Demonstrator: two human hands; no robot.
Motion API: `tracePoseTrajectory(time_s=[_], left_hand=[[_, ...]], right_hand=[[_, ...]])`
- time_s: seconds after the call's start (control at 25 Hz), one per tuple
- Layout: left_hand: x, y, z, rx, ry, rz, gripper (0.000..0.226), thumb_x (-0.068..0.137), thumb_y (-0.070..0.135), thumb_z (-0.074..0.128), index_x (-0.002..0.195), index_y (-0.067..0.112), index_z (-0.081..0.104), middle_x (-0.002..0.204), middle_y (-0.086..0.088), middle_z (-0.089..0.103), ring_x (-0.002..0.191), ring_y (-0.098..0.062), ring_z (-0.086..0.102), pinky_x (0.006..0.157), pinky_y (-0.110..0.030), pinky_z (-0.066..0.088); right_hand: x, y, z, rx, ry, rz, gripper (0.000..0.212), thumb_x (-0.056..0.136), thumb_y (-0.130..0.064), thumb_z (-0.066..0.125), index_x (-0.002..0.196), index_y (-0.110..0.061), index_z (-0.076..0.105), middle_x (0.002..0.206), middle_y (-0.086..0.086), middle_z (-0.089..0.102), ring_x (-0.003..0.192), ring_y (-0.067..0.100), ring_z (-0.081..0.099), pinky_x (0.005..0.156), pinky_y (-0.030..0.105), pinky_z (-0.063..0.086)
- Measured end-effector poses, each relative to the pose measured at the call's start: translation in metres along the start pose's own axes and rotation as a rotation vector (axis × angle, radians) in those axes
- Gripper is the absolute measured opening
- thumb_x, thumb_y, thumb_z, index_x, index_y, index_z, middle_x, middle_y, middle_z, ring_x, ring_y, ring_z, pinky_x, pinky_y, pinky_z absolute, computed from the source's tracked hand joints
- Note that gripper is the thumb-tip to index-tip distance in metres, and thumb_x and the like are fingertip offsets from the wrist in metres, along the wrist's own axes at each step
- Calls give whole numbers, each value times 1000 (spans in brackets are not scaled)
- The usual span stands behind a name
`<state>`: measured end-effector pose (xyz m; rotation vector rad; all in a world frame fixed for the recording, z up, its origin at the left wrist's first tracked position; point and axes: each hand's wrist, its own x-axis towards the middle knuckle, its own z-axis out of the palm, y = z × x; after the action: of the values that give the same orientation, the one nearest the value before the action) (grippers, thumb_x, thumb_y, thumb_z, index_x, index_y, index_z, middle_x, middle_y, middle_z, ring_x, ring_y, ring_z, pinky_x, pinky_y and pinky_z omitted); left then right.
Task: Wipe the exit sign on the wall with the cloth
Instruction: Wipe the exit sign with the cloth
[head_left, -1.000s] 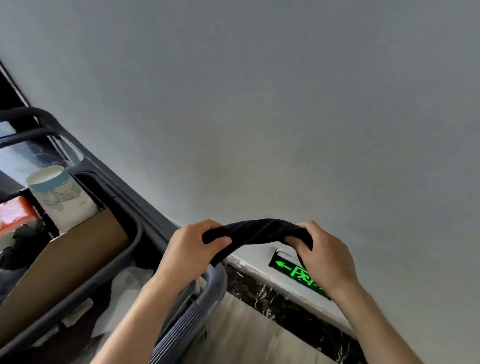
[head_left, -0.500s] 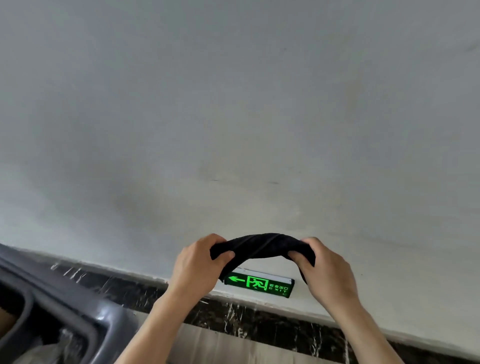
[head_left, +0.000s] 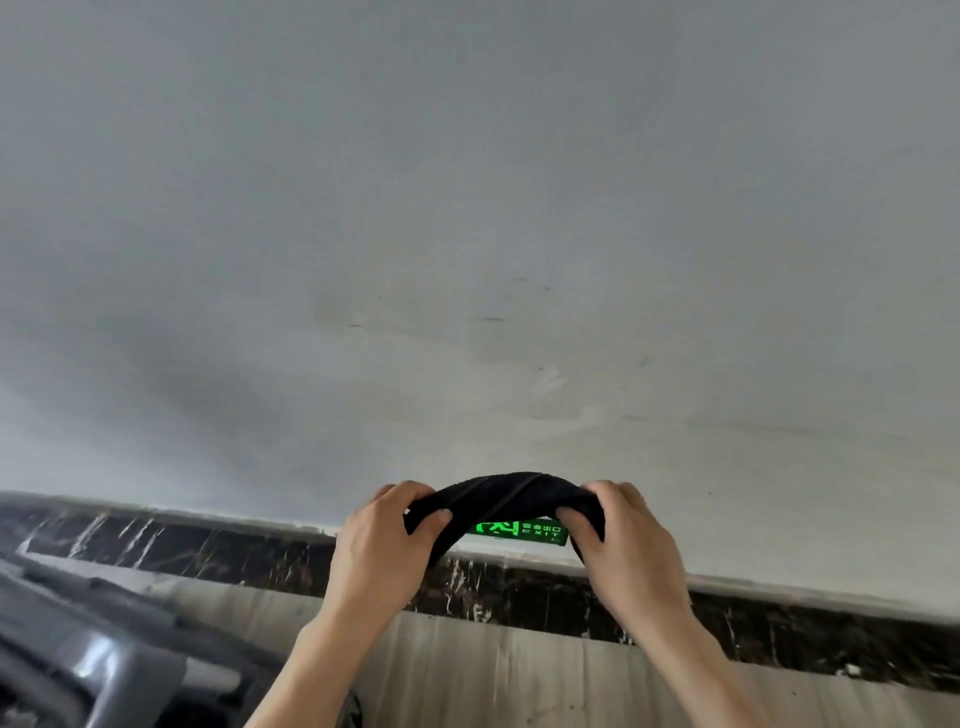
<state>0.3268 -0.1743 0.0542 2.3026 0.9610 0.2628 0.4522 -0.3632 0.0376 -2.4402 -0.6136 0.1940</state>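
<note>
A dark cloth (head_left: 506, 499), twisted into an arched roll, is stretched between both hands. My left hand (head_left: 379, 551) grips its left end and my right hand (head_left: 623, 540) grips its right end. Behind the cloth, low on the white wall, glows the green exit sign (head_left: 524, 530); its left part is hidden by the cloth and my left hand. The cloth is held in front of the sign, and whether it touches the sign cannot be told.
A dark marble skirting strip (head_left: 208, 551) runs along the foot of the wall above a pale wood-look floor (head_left: 493, 675). The grey frame of a cart (head_left: 93, 654) fills the lower left corner. The white wall (head_left: 467, 234) fills the upper view.
The view has swung right and levelled: the cart has slid off to the lower left and the exit sign now sits directly behind the cloth. Both hands keep their grip.
</note>
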Motion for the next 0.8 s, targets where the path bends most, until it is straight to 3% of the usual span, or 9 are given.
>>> tracePoseTrajectory(time_s=[0.2, 0.32, 0.44, 0.6, 0.68, 0.8], left_hand=[[14, -31, 51, -52, -62, -107, 12, 91, 33, 69, 102, 34, 69, 89, 16, 66, 79, -7, 64, 71, -27, 50], [24, -66, 94, -187, -83, -201, 18, 89, 26, 72, 87, 42, 65, 76, 18, 71, 66, 2, 67, 56, -11, 49], [39, -109, 145, -302, -86, -231, 28, 87, 21, 74, 87, 47, 66, 83, 36, 68, 81, 15, 63, 61, -1, 44], [70, -179, 229, -405, -59, -255, 29, 88, 22, 73, 83, 50, 71, 84, 29, 73, 80, 9, 67, 65, -14, 49], [82, -206, 265, -449, -57, -236, 28, 88, 18, 73, 86, 46, 73, 84, 26, 74, 80, 6, 68, 64, -11, 51], [94, -241, 323, -580, -68, -194, 27, 90, 11, 70, 97, 36, 75, 89, 17, 77, 85, -1, 71, 78, -25, 58]], right_hand=[[12, 23, 51, -57, -13, 66, 26, 92, -44, 54, 111, -26, 55, 103, -9, 61, 89, 16, 62, 80, 36, 47], [20, 47, 100, 36, -30, 139, 25, 90, -41, 57, 112, -29, 52, 102, -10, 62, 90, 17, 61, 72, 34, 44], [32, 77, 167, 172, -51, 228, 19, 89, -42, 57, 104, -37, 46, 97, -15, 58, 80, 10, 51, 65, 31, 36], [51, 124, 276, 411, -32, 375, 14, 87, -45, 57, 91, -46, 44, 88, -25, 57, 80, -7, 55, 61, 16, 36], [57, 143, 317, 536, -41, 425, 14, 86, -45, 59, 89, -49, 46, 87, -25, 59, 80, -18, 53, 59, 16, 38], [61, 176, 380, 710, -25, 438, 18, 85, -40, 63, 93, -50, 51, 91, -17, 67, 82, -8, 62, 66, 22, 50]])
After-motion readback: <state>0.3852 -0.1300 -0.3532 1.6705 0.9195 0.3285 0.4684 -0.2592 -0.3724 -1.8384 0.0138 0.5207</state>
